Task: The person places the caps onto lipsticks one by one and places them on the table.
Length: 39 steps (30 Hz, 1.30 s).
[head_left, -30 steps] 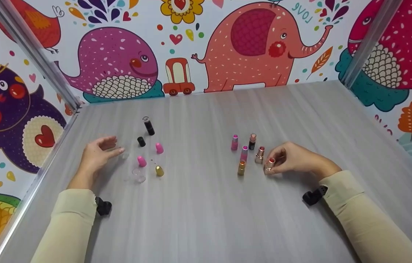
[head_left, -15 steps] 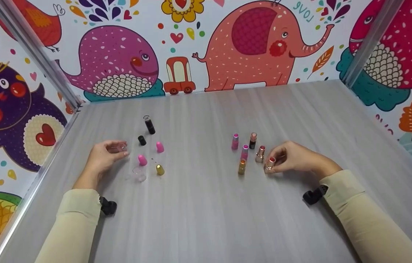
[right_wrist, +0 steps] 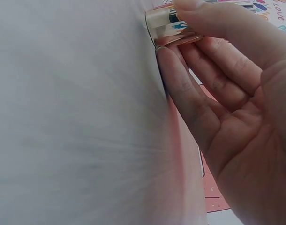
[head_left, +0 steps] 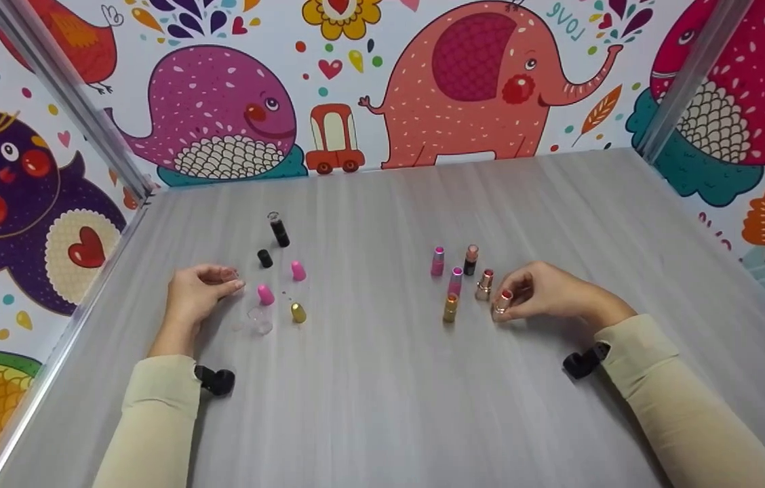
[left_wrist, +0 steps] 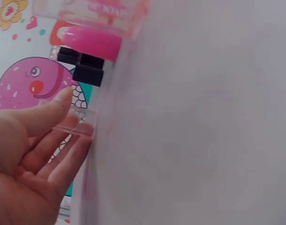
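Note:
At the left side of the table, my left hand (head_left: 196,295) holds a small clear cap between thumb and fingers; in the left wrist view the hand (left_wrist: 35,154) curls round the transparent cap (left_wrist: 79,126), close to the tabletop. My right hand (head_left: 548,295) pinches the base of an upright rose-gold lipstick (head_left: 503,300) with a red tip, which stands on the table. Its shiny metallic base (right_wrist: 164,28) shows between thumb and fingers of the right hand (right_wrist: 246,108) in the right wrist view. Another rose-gold lipstick (head_left: 485,283) stands just beside it.
Left of centre are a black tube (head_left: 279,230), a black cap (head_left: 265,258), pink caps (head_left: 298,270) (head_left: 266,294), a gold cap (head_left: 298,312) and a clear cap (head_left: 260,320). Right of centre stand pink lipsticks (head_left: 438,262), a black one (head_left: 471,260) and a gold one (head_left: 450,308).
My left hand has moved right, towards the pink caps, and has taken hold of the clear cap that lay by its fingertips. The right hand keeps its grip in the same place.

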Each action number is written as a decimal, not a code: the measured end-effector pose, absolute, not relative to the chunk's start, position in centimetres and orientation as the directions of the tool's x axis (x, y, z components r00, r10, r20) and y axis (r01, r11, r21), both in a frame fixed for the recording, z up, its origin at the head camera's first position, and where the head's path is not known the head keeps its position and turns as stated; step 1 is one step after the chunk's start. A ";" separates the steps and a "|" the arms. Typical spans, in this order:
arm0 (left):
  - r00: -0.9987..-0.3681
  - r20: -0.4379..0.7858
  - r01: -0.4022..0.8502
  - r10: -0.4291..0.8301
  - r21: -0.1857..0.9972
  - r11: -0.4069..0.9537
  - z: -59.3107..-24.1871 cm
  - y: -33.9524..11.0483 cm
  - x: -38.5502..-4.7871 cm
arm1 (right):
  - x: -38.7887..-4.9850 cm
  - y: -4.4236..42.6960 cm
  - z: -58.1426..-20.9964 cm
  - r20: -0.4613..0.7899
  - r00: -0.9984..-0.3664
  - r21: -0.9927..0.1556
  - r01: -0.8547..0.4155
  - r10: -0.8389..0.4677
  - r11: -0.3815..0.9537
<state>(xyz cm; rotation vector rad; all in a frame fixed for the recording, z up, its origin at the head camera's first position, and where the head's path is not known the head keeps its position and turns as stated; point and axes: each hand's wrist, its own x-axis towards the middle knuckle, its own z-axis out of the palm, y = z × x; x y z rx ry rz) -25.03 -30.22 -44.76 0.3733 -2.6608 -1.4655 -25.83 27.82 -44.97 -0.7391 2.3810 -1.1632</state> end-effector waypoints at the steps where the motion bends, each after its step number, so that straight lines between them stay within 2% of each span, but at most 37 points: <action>1: -0.964 -0.056 -0.184 -0.261 0.847 0.498 -44.8 -30.2 -24.9 | -25.9 27.8 -44.9 -0.113 -0.788 -0.804 -0.286 -0.605 0.522; 8: -0.954 -0.090 -0.204 -0.284 0.892 0.404 -44.9 -30.0 -24.3 | -26.1 27.9 -45.0 -0.109 -0.779 -0.799 -0.301 -0.617 0.521; 17: -0.954 -0.086 -0.195 -0.289 0.906 0.376 -45.1 -29.2 -24.4 | -25.9 28.8 -44.5 -0.089 -0.795 -0.782 -0.317 -0.600 0.536; 30: -0.950 -0.077 -0.198 -0.302 0.898 0.394 -45.4 -29.8 -24.2 | -26.1 28.4 -44.9 -0.055 -0.762 -0.784 -0.367 -0.646 0.500; 39: -0.944 -0.120 -0.222 -0.309 0.920 0.322 -45.3 -30.6 -23.9 | -26.0 28.6 -44.3 -0.045 -0.738 -0.774 -0.400 -0.673 0.490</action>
